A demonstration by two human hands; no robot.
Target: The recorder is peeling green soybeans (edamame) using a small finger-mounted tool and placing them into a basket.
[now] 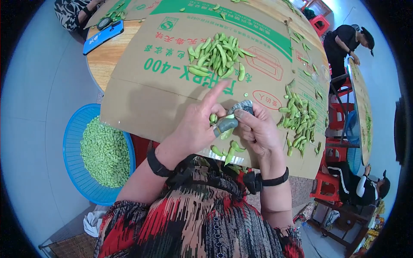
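Note:
My left hand (196, 124) is over the front of a flattened cardboard sheet (142, 100), its index finger stretched out. Grey-green rubber covers its thumb, and shelled green soybeans (213, 118) show in its curled fingers. Close beside it, my right hand (263, 129) pinches a soybean pod (230, 116) against the left thumb. A ribbed fabric-and-rubber cover (242, 106) sits on a right finger. Beyond the hands lies a pile of unopened pods (221, 54). Several loose pods (230, 154) lie near the front edge, below my hands.
A blue plastic basket (69, 158) of shelled soybeans (105, 154) stands at the left, below table height. More pods (300, 119) are heaped on the right. A blue phone (103, 37) rests at the table's left edge. People are at another table (361, 96) on the right.

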